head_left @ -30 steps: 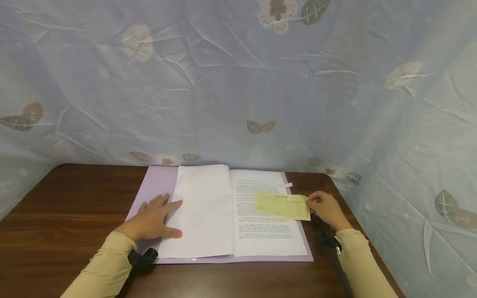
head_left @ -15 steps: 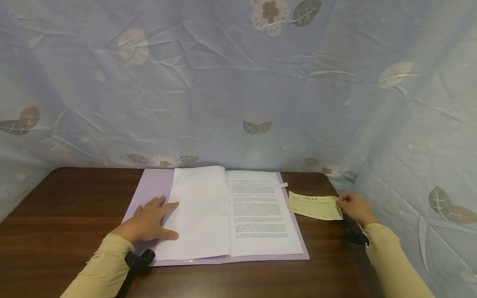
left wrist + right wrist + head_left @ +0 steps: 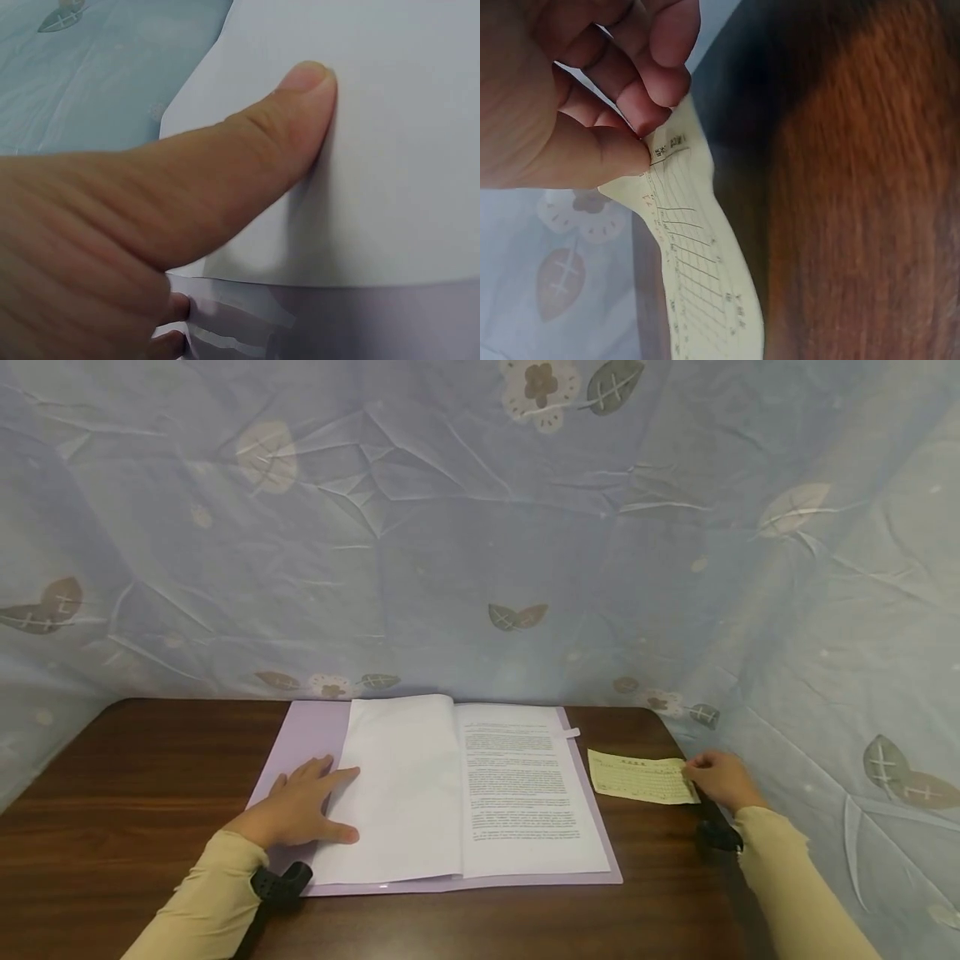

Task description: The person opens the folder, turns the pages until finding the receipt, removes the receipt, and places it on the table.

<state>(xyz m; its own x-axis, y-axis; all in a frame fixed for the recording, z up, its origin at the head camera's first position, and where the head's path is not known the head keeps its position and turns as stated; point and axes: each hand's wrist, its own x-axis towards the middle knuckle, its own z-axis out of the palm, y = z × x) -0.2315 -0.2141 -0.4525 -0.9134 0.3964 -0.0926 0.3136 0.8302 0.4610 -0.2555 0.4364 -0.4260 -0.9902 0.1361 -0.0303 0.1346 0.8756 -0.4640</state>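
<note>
A purple folder lies open on the table, holding white sheets. Its left page looks blank, while the right page carries printed text. My left hand rests spread on the folder's left side, thumb straight over the blank page. To the right of the folder, my right hand pinches the right end of a yellow printed slip between thumb and fingers. In the right wrist view the slip curves down from the pinch, showing ruled lines and small characters.
The dark wooden table extends around the folder. A pale blue patterned cloth hangs behind it and along the right side. A small white tab sticks out from the printed page's right edge. Black bands circle both wrists.
My right hand has drawn the yellow slip rightward off the printed page to beside the folder, slowing over the last half second. My left hand stays in place on the folder.
</note>
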